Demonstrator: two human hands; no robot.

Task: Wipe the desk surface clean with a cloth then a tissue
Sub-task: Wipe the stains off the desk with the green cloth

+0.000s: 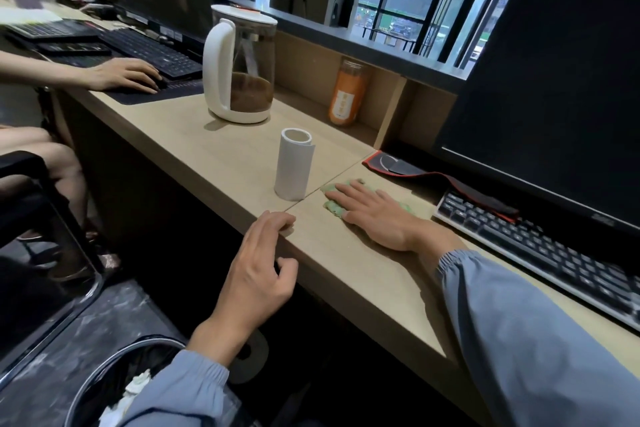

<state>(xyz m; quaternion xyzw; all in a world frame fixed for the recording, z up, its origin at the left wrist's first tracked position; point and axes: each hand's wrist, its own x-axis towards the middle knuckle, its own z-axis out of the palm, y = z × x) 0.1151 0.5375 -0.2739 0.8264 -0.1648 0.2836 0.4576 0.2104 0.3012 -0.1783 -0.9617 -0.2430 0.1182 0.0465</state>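
- The wooden surface (363, 274) runs from the near right to the far left. A seam crosses it just past the hands.
- A dark monitor (554, 80) and a keyboard (536, 246) fill its right side, so the open stretch to wipe lies leftward from the hands.
- A white kettle (239, 69) stands upright farther along that stretch, well apart from the hands.
- A white paper roll (294, 166), probably the tissue for the later step, stands upright just left of the seam. It is near both hands and slightly nearer the right one.
- The right hand (377, 215) lies flat with its fingers straight and pointing left, pressing down on the cloth.
- The left hand (256, 263) holds nothing. Its fingers are loosely curled and the tips touch the front edge of the surface.
- The green cloth (333, 209) sits bunched under the right palm, just right of the seam, showing only at the fingertips and behind the knuckles. Its long axis seems to lie along the surface, but the hand hides most of it.
- Judging by this, the cloth pass is under way, and the next sweep goes left toward the roll.
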